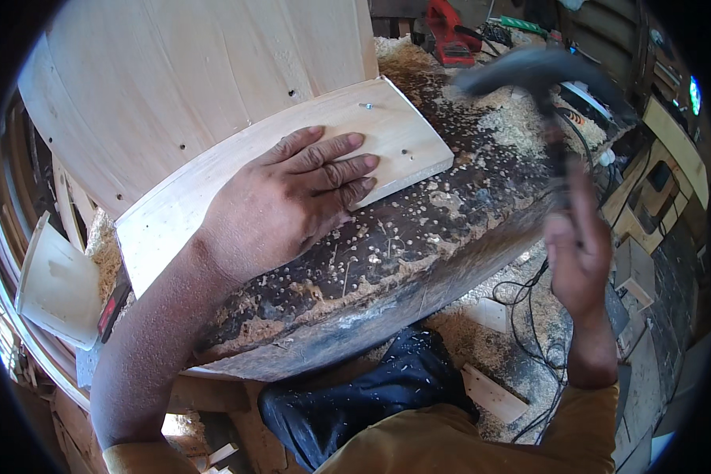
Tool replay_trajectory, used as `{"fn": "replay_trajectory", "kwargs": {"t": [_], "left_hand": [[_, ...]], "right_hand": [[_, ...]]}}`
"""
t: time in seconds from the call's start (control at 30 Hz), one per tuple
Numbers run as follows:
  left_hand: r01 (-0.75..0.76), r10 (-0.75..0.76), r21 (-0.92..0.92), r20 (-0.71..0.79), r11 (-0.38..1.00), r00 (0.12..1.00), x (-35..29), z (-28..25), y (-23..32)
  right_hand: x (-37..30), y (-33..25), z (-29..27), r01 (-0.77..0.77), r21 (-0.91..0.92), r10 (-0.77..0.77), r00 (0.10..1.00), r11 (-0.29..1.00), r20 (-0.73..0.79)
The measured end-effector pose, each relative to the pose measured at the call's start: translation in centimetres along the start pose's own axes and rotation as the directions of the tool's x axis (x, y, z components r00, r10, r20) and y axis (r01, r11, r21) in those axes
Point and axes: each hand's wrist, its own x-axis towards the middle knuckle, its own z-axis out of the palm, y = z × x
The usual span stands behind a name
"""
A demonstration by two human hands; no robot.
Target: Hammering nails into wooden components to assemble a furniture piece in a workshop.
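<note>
Pinning the pale board (395,130) beneath it in the head view, the left hand (292,186) lies flat; the right hand (581,257) grips a raised, blurred hammer (541,75). Just beyond the left hand, one silvery fastener (366,105) stands proud, apparently not fully driven; another fastener (404,151)'s depth is unclear.

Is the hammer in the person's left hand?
No, the right hand grips the hammer, while the left hand rests on the pale board.

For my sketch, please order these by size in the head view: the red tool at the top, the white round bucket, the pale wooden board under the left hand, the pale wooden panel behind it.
1. Pale wooden panel
2. Pale wooden board
3. White round bucket
4. Red tool
Apparent size only.
</note>
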Motion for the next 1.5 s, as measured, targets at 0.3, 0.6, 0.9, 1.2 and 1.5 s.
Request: {"fn": "replay_trajectory", "kwargs": {"t": [0.3,0.6,0.9,1.2,1.5], "left_hand": [[-0.019,0.019,0.019,-0.021,1.000,1.000,0.2,0.2,0.1],[0.078,-0.049,0.136,-0.207,0.988,0.977,-10.1,-3.7,0.6],[0.843,-0.876,-0.372,0.137,0.388,0.463,-22.9,-6.4,1.2],[0.854,-0.854,-0.453,0.309,0.254,0.418,-22.8,-5.5,1.0],[0.881,-0.864,-0.394,0.310,0.262,0.396,-22.8,-5.2,0.9]], "right_hand": [[-0.2,0.4,2.0,0.151,-0.022,-0.147,0.982,0.988,0.117],[-1.3,1.3,0.9,0.117,-0.018,-0.118,0.989,0.993,-0.089],[6.0,-8.8,6.8,0.513,0.047,-0.510,0.830,0.857,0.226],[7.0,-14.4,9.4,0.566,0.041,-0.530,0.741,0.824,0.413],[8.1,-14.8,11.0,0.742,0.031,-0.736,0.657,0.670,0.164]]}}
